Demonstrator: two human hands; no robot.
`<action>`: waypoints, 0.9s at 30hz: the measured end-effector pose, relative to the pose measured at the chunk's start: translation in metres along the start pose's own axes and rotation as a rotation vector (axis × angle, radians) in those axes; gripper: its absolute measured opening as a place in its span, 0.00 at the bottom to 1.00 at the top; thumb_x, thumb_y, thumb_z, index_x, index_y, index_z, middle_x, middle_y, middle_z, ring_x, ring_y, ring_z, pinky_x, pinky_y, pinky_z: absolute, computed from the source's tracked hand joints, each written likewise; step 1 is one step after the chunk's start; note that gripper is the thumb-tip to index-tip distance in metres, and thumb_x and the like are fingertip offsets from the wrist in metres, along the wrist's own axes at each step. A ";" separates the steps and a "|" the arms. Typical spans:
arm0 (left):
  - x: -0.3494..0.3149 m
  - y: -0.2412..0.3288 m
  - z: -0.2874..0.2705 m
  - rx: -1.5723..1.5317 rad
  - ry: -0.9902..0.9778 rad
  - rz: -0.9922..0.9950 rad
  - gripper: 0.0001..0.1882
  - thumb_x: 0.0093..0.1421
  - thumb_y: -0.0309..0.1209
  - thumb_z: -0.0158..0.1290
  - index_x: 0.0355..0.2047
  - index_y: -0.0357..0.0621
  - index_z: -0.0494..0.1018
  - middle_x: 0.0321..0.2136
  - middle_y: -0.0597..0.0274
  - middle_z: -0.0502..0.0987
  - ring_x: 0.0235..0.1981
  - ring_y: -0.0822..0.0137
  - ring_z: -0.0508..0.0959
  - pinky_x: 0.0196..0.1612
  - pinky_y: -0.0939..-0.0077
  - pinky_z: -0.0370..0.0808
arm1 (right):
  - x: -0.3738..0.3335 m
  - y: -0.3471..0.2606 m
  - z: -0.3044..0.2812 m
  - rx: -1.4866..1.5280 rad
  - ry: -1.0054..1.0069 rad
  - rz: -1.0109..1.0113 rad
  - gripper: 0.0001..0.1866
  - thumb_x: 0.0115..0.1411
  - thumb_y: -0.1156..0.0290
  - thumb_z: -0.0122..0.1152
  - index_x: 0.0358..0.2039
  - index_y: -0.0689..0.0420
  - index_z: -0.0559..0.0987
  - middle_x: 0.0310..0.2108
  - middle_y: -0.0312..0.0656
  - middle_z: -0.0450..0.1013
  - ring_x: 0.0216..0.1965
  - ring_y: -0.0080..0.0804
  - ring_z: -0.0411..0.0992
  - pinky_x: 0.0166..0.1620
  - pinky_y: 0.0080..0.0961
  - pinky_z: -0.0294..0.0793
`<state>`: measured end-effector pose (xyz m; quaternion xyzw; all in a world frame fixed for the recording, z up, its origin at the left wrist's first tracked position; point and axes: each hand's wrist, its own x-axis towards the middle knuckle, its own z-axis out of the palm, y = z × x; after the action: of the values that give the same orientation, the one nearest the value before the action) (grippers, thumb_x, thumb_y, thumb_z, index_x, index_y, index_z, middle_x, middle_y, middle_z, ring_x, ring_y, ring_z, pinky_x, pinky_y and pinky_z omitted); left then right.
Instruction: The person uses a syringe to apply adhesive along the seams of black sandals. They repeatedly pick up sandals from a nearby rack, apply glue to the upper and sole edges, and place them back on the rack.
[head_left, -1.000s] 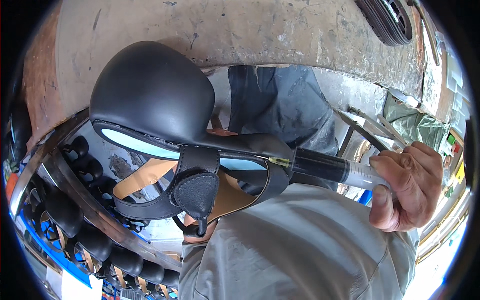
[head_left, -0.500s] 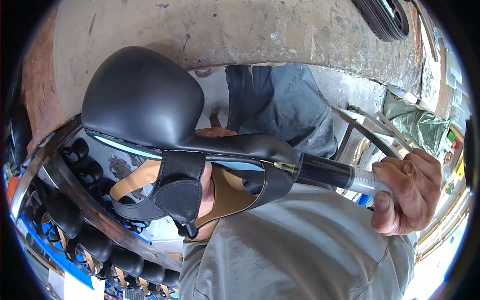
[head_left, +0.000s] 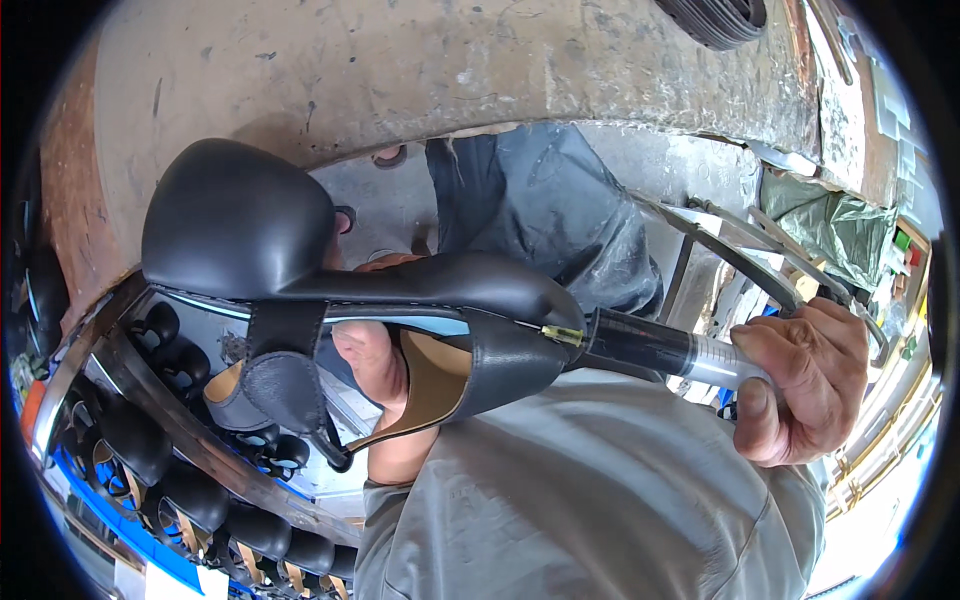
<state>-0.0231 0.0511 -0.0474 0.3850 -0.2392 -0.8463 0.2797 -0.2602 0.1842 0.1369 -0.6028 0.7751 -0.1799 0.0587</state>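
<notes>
A black sandal (head_left: 390, 285) with a thick smooth sole, tan lining and a light-blue strip along the seam is held on its side. My left hand (head_left: 372, 365) grips it from below; the thumb shows inside the opening between the straps, and the other fingers are mostly hidden behind the sole. A syringe (head_left: 650, 345) of dark liquid is in my right hand (head_left: 805, 385), fingers closed round the plunger end. Its thin needle with a yellow-green hub (head_left: 563, 335) lies along the seam between upper and sole, near the heel end.
A worn workbench (head_left: 420, 60) with a curved edge lies across the far side, a dark ribbed object (head_left: 715, 20) upon it. At left, a metal-edged rack (head_left: 200, 440) stands above several more black sandals (head_left: 190, 490). A dark cloth (head_left: 550, 210) hangs below the bench.
The sandal's toe end has swung away and its strap has shifted left, uncovering my left thumb. My right hand and the syringe have moved slightly left with the heel.
</notes>
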 end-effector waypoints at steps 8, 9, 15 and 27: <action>-0.002 -0.005 0.008 -0.011 -0.006 -0.001 0.28 0.64 0.46 0.46 0.56 0.40 0.60 0.47 0.54 0.72 0.44 0.62 0.75 0.49 0.65 0.74 | -0.019 0.002 -0.006 0.025 0.015 0.048 0.11 0.47 0.65 0.59 0.23 0.61 0.78 0.15 0.38 0.72 0.10 0.24 0.57 0.22 0.22 0.57; -0.001 -0.005 0.010 -0.010 -0.006 -0.001 0.28 0.64 0.46 0.45 0.56 0.40 0.60 0.47 0.54 0.72 0.44 0.62 0.75 0.49 0.65 0.74 | -0.022 0.003 -0.006 0.026 0.019 0.055 0.11 0.47 0.65 0.58 0.23 0.61 0.78 0.15 0.38 0.72 0.10 0.24 0.57 0.22 0.22 0.57; 0.000 0.002 0.019 -0.025 0.051 0.059 0.28 0.64 0.47 0.45 0.57 0.40 0.60 0.48 0.55 0.71 0.44 0.63 0.75 0.49 0.65 0.74 | -0.033 0.004 -0.009 0.045 0.028 0.077 0.11 0.47 0.66 0.58 0.23 0.61 0.78 0.15 0.38 0.73 0.10 0.24 0.58 0.22 0.23 0.58; -0.002 0.009 0.039 -0.051 0.133 0.101 0.29 0.64 0.49 0.44 0.58 0.42 0.59 0.48 0.56 0.71 0.45 0.63 0.75 0.49 0.65 0.74 | -0.050 0.003 -0.009 0.052 0.059 0.114 0.12 0.46 0.66 0.59 0.24 0.63 0.78 0.15 0.40 0.72 0.10 0.25 0.59 0.21 0.22 0.58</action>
<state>-0.0498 0.0529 -0.0181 0.4205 -0.2175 -0.8095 0.3473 -0.2528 0.2347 0.1379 -0.5503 0.8047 -0.2142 0.0615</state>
